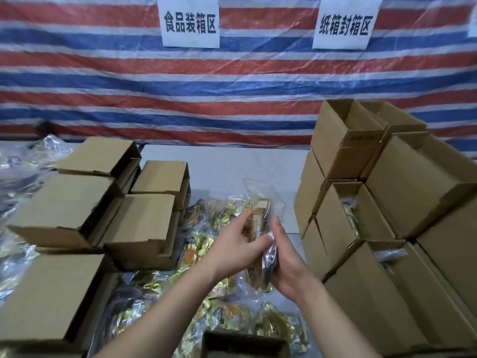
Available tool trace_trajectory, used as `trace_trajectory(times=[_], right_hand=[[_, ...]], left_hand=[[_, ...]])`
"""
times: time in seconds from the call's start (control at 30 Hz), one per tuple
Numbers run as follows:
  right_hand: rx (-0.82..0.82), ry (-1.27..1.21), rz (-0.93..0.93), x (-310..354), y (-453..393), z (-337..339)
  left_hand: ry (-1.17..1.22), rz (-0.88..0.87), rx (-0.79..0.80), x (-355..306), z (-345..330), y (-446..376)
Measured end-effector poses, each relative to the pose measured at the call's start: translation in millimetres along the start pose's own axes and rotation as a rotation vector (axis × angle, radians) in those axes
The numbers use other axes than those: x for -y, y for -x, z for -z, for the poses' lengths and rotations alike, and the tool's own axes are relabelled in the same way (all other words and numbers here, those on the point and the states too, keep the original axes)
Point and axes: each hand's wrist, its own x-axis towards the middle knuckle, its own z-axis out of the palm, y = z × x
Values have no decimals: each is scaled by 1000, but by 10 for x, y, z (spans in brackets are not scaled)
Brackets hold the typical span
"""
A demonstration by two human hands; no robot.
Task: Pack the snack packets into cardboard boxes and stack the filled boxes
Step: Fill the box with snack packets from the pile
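Note:
Both my hands hold one clear-wrapped snack packet (261, 229) upright above the middle of the table. My left hand (236, 244) grips its left side, and my right hand (285, 262) grips its right side and lower end. Under my hands lies a heap of gold and orange snack packets (206, 228), with more of them near me (273, 324). An open cardboard box (242, 344) sits at the bottom edge, just below my forearms. Stacked boxes (402, 192) stand at the right; some are open and show packets inside.
Several cardboard boxes (85, 208) are stacked at the left, with clear plastic bags (23, 166) behind them. The white table (232, 164) runs back to a red, white and blue striped tarp (232, 81) bearing two paper signs.

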Motion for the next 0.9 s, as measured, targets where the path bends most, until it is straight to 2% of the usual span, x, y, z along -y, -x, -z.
trace_trajectory(times=[0.1,0.2,0.27,0.33,0.4,0.47,0.53,0.63,0.77,0.9], right_hand=[[67,5,-12,12,128,98],[111,69,-5,-48,207,195],[81,48,11,-89,258,234],[41,-73,-2,-143,294,301],[20,-178,-8,-184,357,391],[27,-156,-12,-224,442,452],[51,20,-3,-291,533,461],[58,459,27,-432,663,375],[298,1003,16,-640,729,226],[448,1299,-42,-862,686,163]], left_hand=[[-227,-36,16,-14,32,64],[-394,16,146,-48,99,123],[-272,54,342,-4,198,214],[-92,143,499,103,324,366],[-23,196,491,314,407,551],[-71,274,407,613,408,730],[-208,330,399,945,344,905],[-338,374,448,1358,195,1110],[-278,366,379,1629,68,1247],[-260,373,365,1721,87,1316]])
